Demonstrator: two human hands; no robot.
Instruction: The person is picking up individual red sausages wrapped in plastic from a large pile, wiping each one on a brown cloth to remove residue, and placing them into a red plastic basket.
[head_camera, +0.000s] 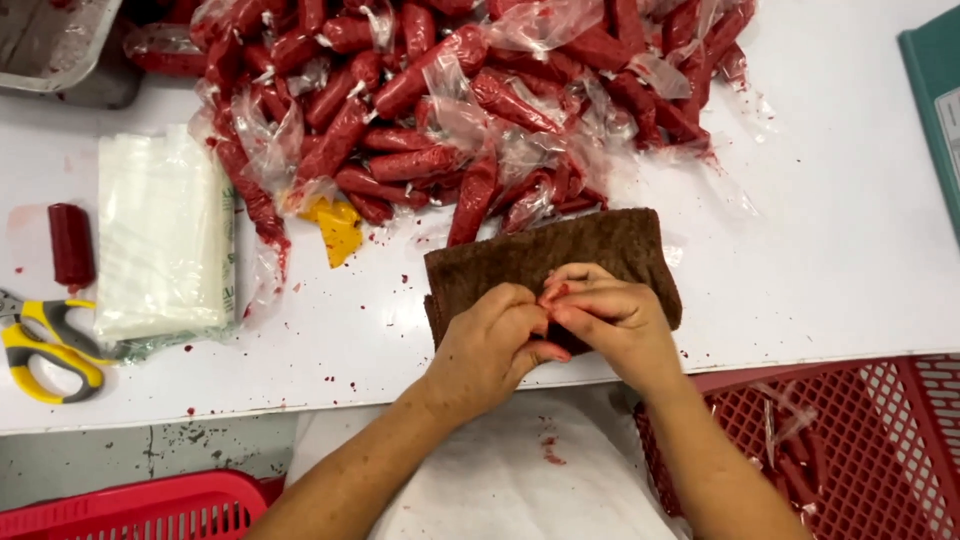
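While many filled red tubes (440, 110) lie heaped beyond, something small, perhaps red, is pinched between left hand (492, 345) and right hand (612, 318) over the brown cloth (600, 245).

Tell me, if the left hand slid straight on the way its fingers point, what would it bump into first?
The left hand points right, fingertips almost against the right hand. It would meet that hand first, above the brown cloth. Whether they already touch is hard to tell.

Two bare forearms, no sleeves, watch or rings. Left hand (490, 345) and right hand (615, 320): ungloved, red smears on fingertips (556, 293). White apron (500, 480) over lap, few small red spots near middle.
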